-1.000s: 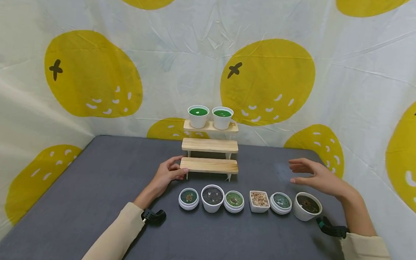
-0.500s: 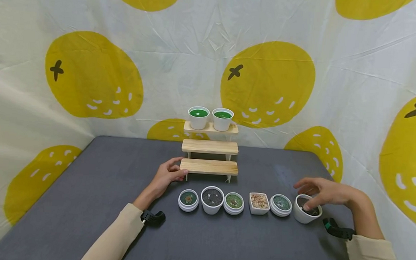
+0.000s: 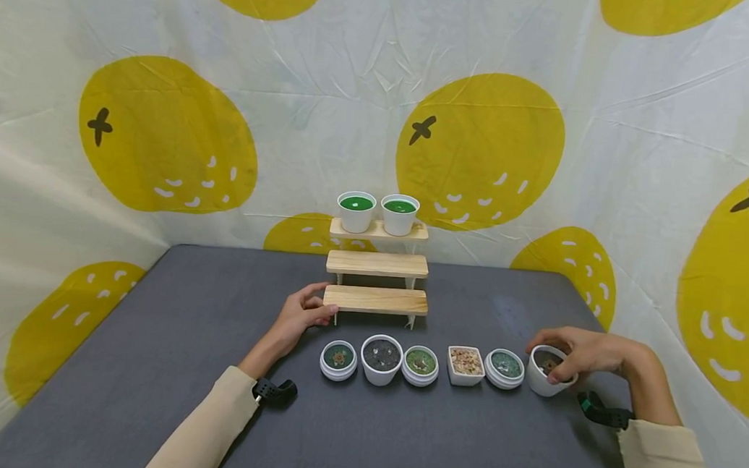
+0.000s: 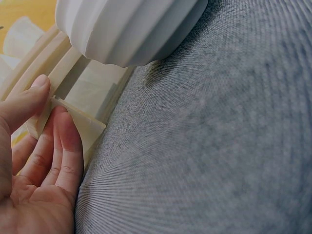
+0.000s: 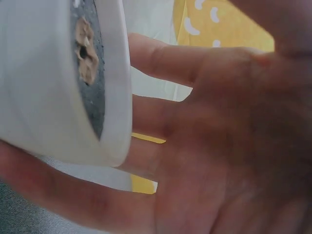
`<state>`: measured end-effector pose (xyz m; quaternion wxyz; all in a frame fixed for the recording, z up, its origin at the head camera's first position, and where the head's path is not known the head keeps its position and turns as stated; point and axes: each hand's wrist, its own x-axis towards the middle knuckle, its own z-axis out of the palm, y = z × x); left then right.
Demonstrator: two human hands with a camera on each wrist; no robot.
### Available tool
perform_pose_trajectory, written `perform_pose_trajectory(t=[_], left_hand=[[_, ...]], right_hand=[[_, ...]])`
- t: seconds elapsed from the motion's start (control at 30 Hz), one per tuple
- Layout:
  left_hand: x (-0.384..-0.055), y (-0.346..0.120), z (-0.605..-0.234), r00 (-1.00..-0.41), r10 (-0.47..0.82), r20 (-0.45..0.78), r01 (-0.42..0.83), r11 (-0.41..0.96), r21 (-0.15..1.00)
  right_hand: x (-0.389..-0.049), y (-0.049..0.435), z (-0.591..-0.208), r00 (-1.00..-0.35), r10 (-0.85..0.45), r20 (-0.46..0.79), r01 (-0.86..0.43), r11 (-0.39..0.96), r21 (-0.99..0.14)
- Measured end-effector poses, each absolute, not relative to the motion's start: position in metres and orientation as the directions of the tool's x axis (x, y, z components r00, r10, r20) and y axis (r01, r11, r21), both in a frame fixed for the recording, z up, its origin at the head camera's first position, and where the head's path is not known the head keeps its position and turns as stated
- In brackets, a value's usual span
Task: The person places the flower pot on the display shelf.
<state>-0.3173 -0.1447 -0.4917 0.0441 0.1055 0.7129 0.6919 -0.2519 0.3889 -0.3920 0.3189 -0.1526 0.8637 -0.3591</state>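
Note:
My left hand (image 3: 299, 318) holds the left end of a three-tier wooden stand (image 3: 376, 301). In the left wrist view the thumb lies on the shelf edge and the fingers press against the side support (image 4: 83, 124). Two white cups (image 3: 356, 222) with green contents stand on the top tier. At the right, my right hand (image 3: 591, 354) grips a white pot (image 3: 542, 382), thumb on the near side and fingers on the far side. The right wrist view shows its dark grey filling with a small brown piece (image 5: 87, 51) on it.
In front of the stand sit a round green-topped pot (image 3: 339, 358), a taller dark-filled pot (image 3: 381, 372), a low green pot (image 3: 420, 364), a square dish (image 3: 466, 364) of beige bits and a blue-green pot (image 3: 505, 366). A patterned cloth (image 3: 329, 136) hangs behind the grey table (image 3: 432, 441).
My right hand has come down from above the table onto the rightmost white pot and taken hold of it, tilting it slightly. The left hand stays on the stand.

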Motion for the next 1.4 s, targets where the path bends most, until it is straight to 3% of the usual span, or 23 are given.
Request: perform_pose_trajectory(t=[0.2,0.6,0.9,1.4], left_hand=[[-0.318,-0.145,-0.492,-0.975,0.208,0.081,0.086,0.016,0.996],[-0.319,-0.144,-0.494,-0.974,0.212,0.082,0.088,0.017,0.996],[-0.318,-0.145,-0.493,-0.975,0.208,0.082,0.086,0.010,0.996],[-0.319,-0.145,-0.494,-0.975,0.204,0.083,0.085,0.000,0.996]], right_hand=[[-0.254,0.391,-0.392,-0.772,-0.499,-0.393,-0.096,0.703,-0.705],[-0.256,0.414,-0.402,-0.711,-0.610,-0.350,-0.115,0.591,-0.798],[-0.255,0.404,-0.395,-0.781,-0.541,-0.313,-0.086,0.590,-0.803],[-0.252,0.386,-0.381,-0.866,-0.460,-0.196,-0.190,0.665,-0.722]])
